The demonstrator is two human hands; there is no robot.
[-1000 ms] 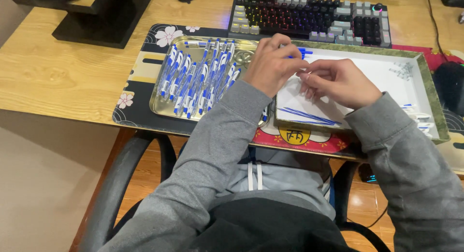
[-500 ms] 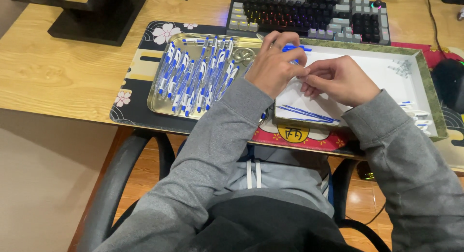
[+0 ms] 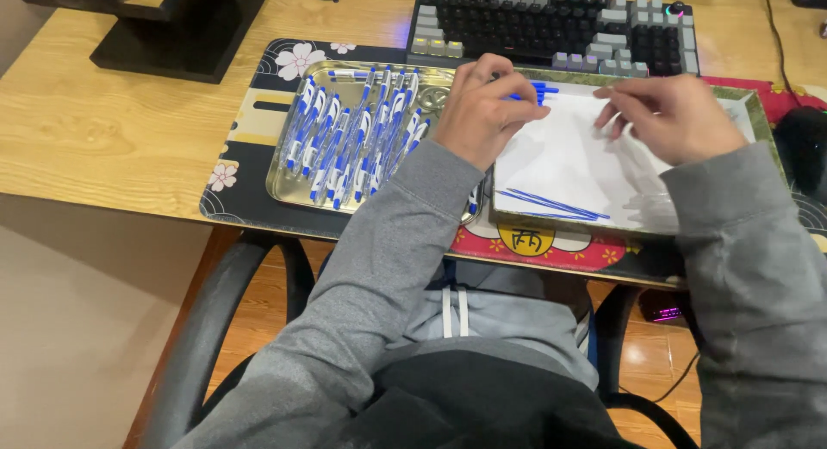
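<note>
Left hand: your left hand is curled shut around a blue pen; its tip end sticks out to the right past your fingers, over the top left corner of the white tray.
Right hand: your right hand hovers over the upper right part of the white tray, fingers bent and pointing left. Can't tell if it pinches anything; nothing visible between the fingertips.
Gap: hands apart, the pen end between them, closer to the left one.
White tray: sits right of the metal tray, just in front of the keyboard. A few thin blue refills lie slanted near its lower edge.
Metal tray: metal tray to your left holds rows of blue-and-white pens, side by side; your left forearm covers its right corner.
Surroundings: both trays rest on a dark flowered desk mat; keyboard behind them, black mouse at the far right.
</note>
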